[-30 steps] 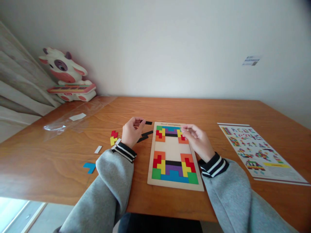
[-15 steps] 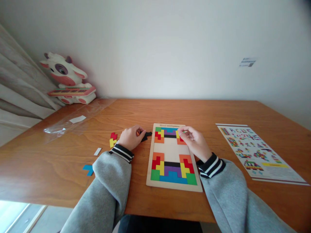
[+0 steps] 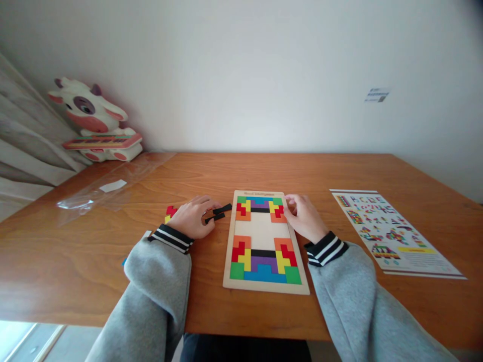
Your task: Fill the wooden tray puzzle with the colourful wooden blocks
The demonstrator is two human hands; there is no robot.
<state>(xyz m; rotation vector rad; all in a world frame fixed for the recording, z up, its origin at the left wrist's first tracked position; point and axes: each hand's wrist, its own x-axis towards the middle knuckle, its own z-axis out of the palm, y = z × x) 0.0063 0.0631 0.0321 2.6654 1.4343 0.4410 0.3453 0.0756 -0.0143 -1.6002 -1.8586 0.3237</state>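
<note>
Wooden rect. board [image 3: 262,225], flat blk strips [image 3: 216,217] nr L hand [image 3: 193,217]

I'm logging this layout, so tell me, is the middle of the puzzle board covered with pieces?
No, the puzzle board is bare across its middle, with pieces set only toward its near and far ends.

Sleeves [image 3: 154,291] are plain grey and loose-cut; cuffs [image 3: 171,238], immediately behind left hand [image 3: 193,218] and right hand [image 3: 305,218], are black with white stripes; legwear [image 3: 245,349], below both hands, is dark.
</note>
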